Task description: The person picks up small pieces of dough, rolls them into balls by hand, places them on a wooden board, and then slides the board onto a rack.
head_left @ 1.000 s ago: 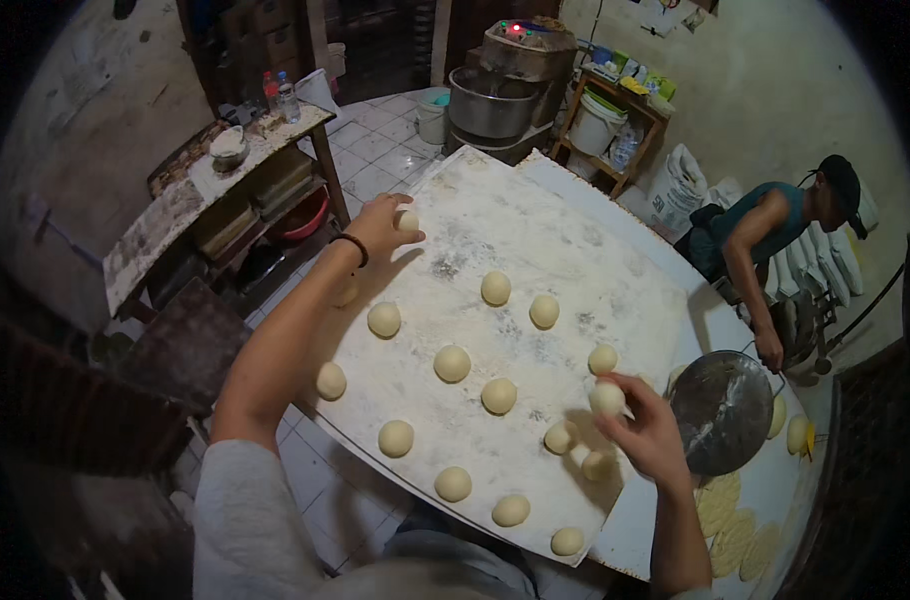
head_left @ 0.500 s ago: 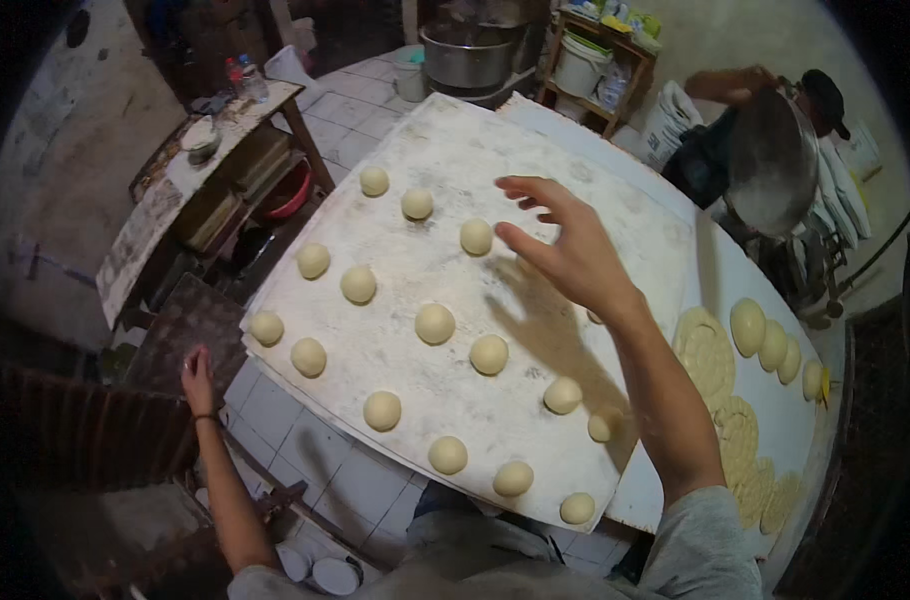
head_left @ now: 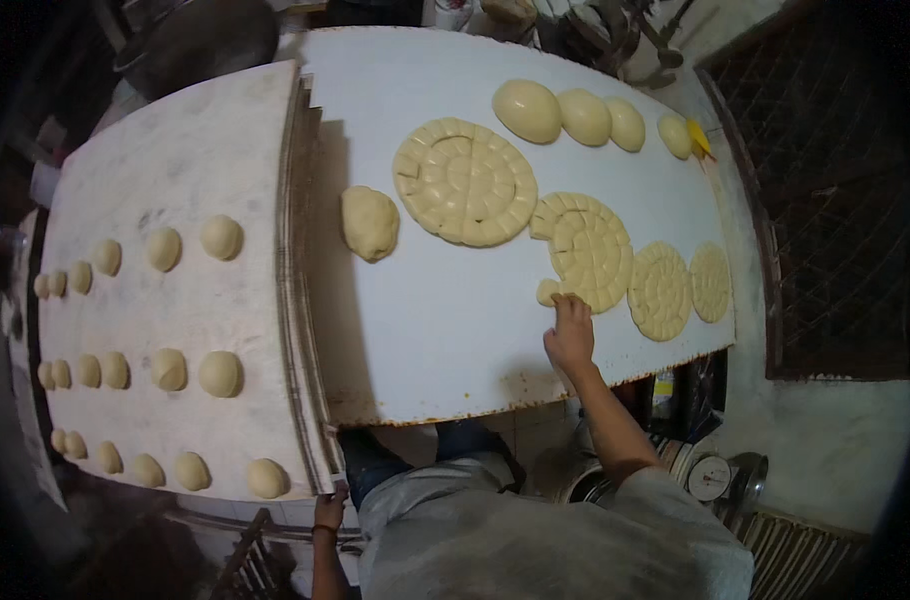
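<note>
My right hand [head_left: 572,338] reaches over the white tabletop, its fingers closed on a small dough piece [head_left: 548,292] at the near left edge of a round of cut dough [head_left: 587,250]. That round is scored into many small pieces and has a gap on its left side. A larger cut dough round [head_left: 465,182] lies beyond it to the left, with an uncut dough lump [head_left: 369,224] beside that. Down by the near corner of the floured boards [head_left: 165,305] is my left hand [head_left: 330,510]; its fingers are too small and dark to make out.
Rows of dough balls [head_left: 220,374] sit on the stacked boards at left. Two more scored rounds [head_left: 660,290] lie to the right, and smooth dough mounds [head_left: 527,111] line the far side near a yellow scraper [head_left: 700,138]. A dial scale [head_left: 709,478] stands below the table edge.
My view has swung right from the boards to the white tabletop. My right hand, open above the dough balls before, now grips a dough piece. My left hand has come to the boards' corner.
</note>
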Available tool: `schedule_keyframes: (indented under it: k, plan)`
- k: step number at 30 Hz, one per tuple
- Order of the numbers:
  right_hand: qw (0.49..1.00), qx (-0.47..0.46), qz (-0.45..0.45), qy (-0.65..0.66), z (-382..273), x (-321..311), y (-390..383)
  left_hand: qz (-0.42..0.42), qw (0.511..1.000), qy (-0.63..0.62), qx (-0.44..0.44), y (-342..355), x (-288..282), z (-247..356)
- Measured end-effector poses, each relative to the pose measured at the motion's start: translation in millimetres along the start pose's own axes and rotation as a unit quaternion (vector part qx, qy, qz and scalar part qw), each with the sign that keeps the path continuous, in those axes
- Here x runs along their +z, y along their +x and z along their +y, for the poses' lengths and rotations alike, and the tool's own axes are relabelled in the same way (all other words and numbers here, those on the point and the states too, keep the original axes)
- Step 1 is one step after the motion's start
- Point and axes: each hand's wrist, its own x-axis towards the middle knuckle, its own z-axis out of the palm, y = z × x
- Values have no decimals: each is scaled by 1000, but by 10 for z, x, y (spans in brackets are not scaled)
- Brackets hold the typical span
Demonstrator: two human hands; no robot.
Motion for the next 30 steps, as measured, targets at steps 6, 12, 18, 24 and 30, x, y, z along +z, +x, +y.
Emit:
schedule_keyframes:
  k: [6,12,18,24,30]
  plan:
    - [992,-103,-77,12,427,21,632,-167,975,128,69,-858,1198,2162]
    - [929,-220,-136,264,-193,-438,515,-198,940,-155,229,-786,2684,3267]
    - [896,-80,-230,372,-553,-557,-186,-66,936,63,340,-721,2839,3803]
    - [979,-92,22,182,26,96,-139,149,667,358,636,205,2560,3833]
    - [945,-220,-103,217,60,583,-1044,14,657,386,648,193,2507,3022]
